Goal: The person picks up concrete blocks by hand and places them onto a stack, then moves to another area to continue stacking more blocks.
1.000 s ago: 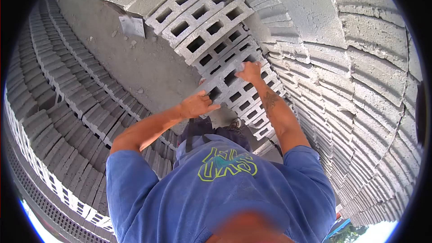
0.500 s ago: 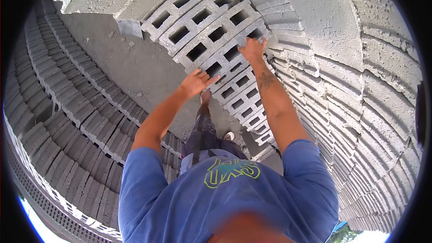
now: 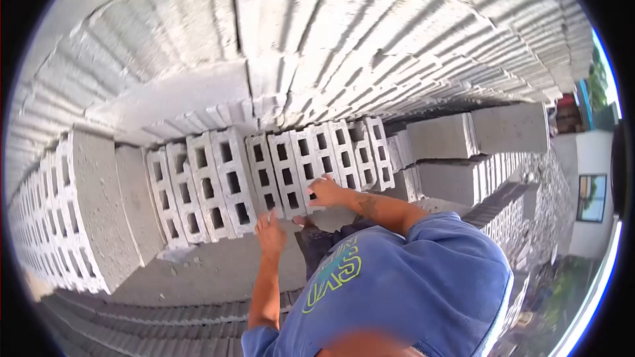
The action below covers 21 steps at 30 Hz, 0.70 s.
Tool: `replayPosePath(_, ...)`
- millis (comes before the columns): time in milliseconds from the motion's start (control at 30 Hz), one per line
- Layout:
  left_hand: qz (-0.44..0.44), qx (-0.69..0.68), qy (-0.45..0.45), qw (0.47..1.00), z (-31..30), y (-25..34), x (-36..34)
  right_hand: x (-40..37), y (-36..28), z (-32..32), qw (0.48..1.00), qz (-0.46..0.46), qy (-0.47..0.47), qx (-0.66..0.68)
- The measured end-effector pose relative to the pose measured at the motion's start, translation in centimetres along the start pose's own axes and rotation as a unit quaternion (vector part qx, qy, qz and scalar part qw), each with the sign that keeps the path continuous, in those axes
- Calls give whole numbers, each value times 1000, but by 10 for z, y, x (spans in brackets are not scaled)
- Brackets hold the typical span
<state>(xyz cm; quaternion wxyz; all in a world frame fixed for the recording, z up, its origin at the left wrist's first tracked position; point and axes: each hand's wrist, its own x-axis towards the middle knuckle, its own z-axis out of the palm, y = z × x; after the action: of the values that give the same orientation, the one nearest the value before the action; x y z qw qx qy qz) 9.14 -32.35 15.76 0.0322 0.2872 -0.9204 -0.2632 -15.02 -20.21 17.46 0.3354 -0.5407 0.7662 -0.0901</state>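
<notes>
A row of grey hollow concrete blocks (image 3: 286, 175) stands side by side with the holes facing up. My left hand (image 3: 270, 230) is at the near end of one block, fingers spread and fingertips close to its edge. Over the near part of the lower blocks reaches my right hand (image 3: 329, 192), thumb and fingers apart, fingertips overlapping a hollow block (image 3: 308, 170) beside its hole. Neither hand is wrapped around a block. To the left, several taller-standing hollow blocks (image 3: 215, 185) adjoin the row.
A high wall of stacked blocks (image 3: 370, 33) rises along the far side. More block stacks stand at the left (image 3: 99, 205) and right (image 3: 440, 135). Dusty ground (image 3: 225, 271) lies on the near side, with further rows of blocks (image 3: 165, 320) beyond it. Rubble (image 3: 539, 185) lies at the far right.
The view has swung to the right. My right hand has come out of the raised block's hole, and both hands now are at the lower blocks.
</notes>
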Motion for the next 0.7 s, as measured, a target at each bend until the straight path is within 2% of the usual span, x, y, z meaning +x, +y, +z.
replayPosePath(33, 21, -21, -11, 999, 10, 14, 2, -38, 29, 2, 995, 68, -65, -33)
replayPosePath(67, 55, -26, -26, 998, 34, 16, 6, -76, 56, -10, 987, 134, -83, -13)
replayPosePath(100, 84, -38, -89, 992, 37, 37, 17, -117, 80, -16, 976, 185, -111, 13)
replayPosePath(133, 92, -42, -149, 984, 37, 56, 27, -158, 110, -16, 973, 229, -16, 40)
replayPosePath(167, 123, -27, -154, 980, 42, 73, 45, -195, 136, -21, 961, 260, 72, 62)
replayPosePath(200, 151, -35, -185, 971, 50, 91, 61, -233, 161, -24, 927, 309, 197, 81)
replayPosePath(233, 173, -43, -214, 961, 58, 113, 75, -267, 175, -41, 876, 351, 316, 97)
replayPosePath(300, 249, -80, -246, 934, 69, 162, 122, -331, 189, -88, 715, 372, 551, 219)
replayPosePath(367, 170, -122, -311, 927, 64, 246, 162, -392, 218, -125, 568, 423, 665, 237)
replayPosePath(433, 190, -168, -317, 914, 51, 352, 191, -450, 256, -155, 447, 389, 748, 299)
replayPosePath(500, 235, -273, -283, 889, 50, 466, 209, -497, 290, -182, 355, 291, 838, 296)
replayPosePath(533, 270, -262, -280, 883, 38, 530, 215, -519, 321, -182, 331, 271, 839, 336)
replayPosePath(567, 309, -248, -281, 874, 23, 595, 218, -533, 334, -191, 297, 196, 848, 392)
replayPosePath(600, 353, -245, -256, 866, 16, 652, 223, -545, 346, -195, 275, 176, 831, 450)
replayPosePath(667, 416, -338, -240, 809, 12, 754, 232, -558, 378, -196, 331, 208, 768, 507)
replayPosePath(700, 435, -363, -229, 792, 12, 801, 241, -557, 386, -198, 307, 174, 752, 557)
